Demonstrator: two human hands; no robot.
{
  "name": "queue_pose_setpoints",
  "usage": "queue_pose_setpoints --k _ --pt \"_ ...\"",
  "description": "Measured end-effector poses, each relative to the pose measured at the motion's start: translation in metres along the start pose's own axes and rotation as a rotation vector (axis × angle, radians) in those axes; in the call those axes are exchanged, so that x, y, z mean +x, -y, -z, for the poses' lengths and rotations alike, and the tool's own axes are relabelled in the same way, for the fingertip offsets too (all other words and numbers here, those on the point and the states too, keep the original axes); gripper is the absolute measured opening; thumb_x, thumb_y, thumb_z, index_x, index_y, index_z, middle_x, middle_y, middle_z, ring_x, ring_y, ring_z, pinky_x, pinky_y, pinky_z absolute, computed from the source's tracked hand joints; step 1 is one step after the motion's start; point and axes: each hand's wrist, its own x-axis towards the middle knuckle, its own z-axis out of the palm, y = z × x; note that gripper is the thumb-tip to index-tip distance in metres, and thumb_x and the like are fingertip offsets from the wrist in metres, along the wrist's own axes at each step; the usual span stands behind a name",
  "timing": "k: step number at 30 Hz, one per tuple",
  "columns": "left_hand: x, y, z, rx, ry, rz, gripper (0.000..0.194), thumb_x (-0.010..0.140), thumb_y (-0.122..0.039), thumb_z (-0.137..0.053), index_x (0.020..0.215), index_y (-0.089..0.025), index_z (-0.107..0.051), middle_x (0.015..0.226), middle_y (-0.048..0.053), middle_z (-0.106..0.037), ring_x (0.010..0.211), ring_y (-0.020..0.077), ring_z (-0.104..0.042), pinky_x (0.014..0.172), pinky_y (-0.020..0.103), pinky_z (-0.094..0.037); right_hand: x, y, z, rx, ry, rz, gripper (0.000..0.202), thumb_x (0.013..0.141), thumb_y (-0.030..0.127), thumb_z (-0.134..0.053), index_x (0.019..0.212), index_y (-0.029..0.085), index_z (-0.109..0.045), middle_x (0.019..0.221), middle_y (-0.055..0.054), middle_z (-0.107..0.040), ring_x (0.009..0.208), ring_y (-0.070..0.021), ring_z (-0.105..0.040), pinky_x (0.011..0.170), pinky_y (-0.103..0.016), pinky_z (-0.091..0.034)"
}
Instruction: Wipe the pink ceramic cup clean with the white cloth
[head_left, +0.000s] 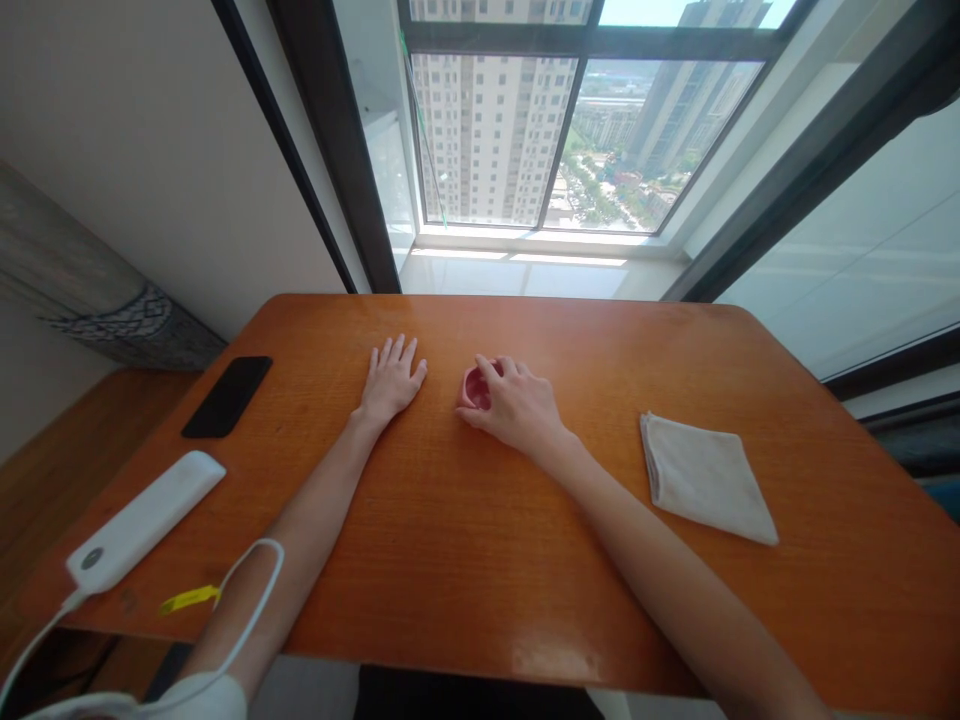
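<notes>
My right hand [517,400] is wrapped round a small pink cup-like container [475,390] near the middle of the wooden table [465,560]. Its open top shows a hollow pink inside; the hand covers its right side. To the left, my left hand [391,380] lies flat on the tabletop with the fingers spread, holding nothing, a short way from the pink container. Right of my right forearm rests a folded whitish cloth [705,475].
A black phone [228,397] lies at the table's left edge. Nearer me is a white oblong device [146,520] with a cable; a yellow tag [189,599] hangs by my left forearm. Beyond the far edge stands a window [495,140]. A curtain [112,290] hangs at left.
</notes>
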Motion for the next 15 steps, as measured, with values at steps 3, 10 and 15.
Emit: queue_pose_setpoints --k 3,10,15 --pt "0.001 0.002 -0.004 -0.002 -0.019 -0.01 0.07 0.113 -0.049 -0.035 0.174 -0.015 -0.041 0.186 0.013 -0.032 0.175 0.0359 -0.027 0.145 0.057 -0.018 -0.001 -0.002 -0.004 0.013 -0.009 -0.004 0.087 0.098 0.068 -0.068 0.169 0.022 -0.049 0.159 -0.02 -0.065 0.133 -0.0402 -0.068 0.097 -0.047 -0.061" --pt "0.003 0.005 -0.006 -0.018 -0.018 -0.012 0.071 0.113 -0.05 -0.035 0.174 -0.014 -0.041 0.186 0.014 -0.031 0.175 0.0366 -0.027 0.144 0.059 -0.018 -0.014 -0.038 0.001 0.147 -0.056 -0.005 0.099 0.106 0.076 -0.048 0.181 0.017 -0.021 0.187 -0.018 -0.029 0.171 -0.037 -0.034 0.131 -0.054 -0.045" --pt "0.003 0.005 -0.007 -0.015 -0.029 -0.013 0.07 0.112 -0.05 -0.034 0.174 -0.016 -0.041 0.185 0.013 -0.032 0.174 0.036 -0.029 0.144 0.059 -0.019 -0.064 -0.145 0.014 0.01 -0.246 -0.167 0.072 0.112 0.048 -0.036 0.17 0.007 -0.045 0.177 -0.023 -0.046 0.169 -0.038 -0.037 0.138 -0.056 -0.035"
